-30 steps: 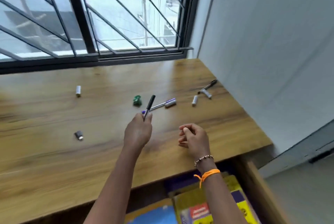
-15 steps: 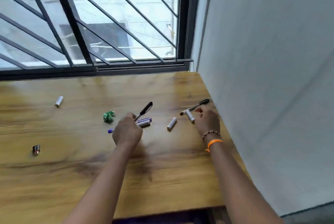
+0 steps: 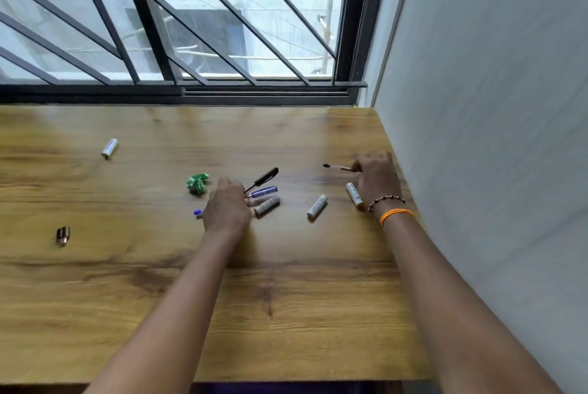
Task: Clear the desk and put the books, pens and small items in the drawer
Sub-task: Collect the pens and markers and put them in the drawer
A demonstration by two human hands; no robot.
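My left hand point(image 3: 227, 206) grips a black pen point(image 3: 264, 176) that points up and to the right, and its fingers rest over a purple pen point(image 3: 265, 191) lying on the wooden desk point(image 3: 286, 298). A grey-white cylinder point(image 3: 268, 205) lies just below the purple pen. By the wall, my right hand point(image 3: 377, 180) pinches a thin black-tipped pen point(image 3: 337, 166) at its end. Two white cylinders point(image 3: 317, 206) point(image 3: 354, 194) lie beside that hand. The drawer is nearly hidden under the desk's front edge.
A crumpled green item point(image 3: 198, 183) sits left of my left hand. Another white cylinder point(image 3: 109, 148) and a small dark metallic piece point(image 3: 62, 235) lie far left. A barred window point(image 3: 191, 43) borders the back, a white wall point(image 3: 493, 139) the right.
My view rose from the open drawer to the desk. My left hand carried the black pen down onto the purple pen. My right hand reached to the wall and took the thin pen.
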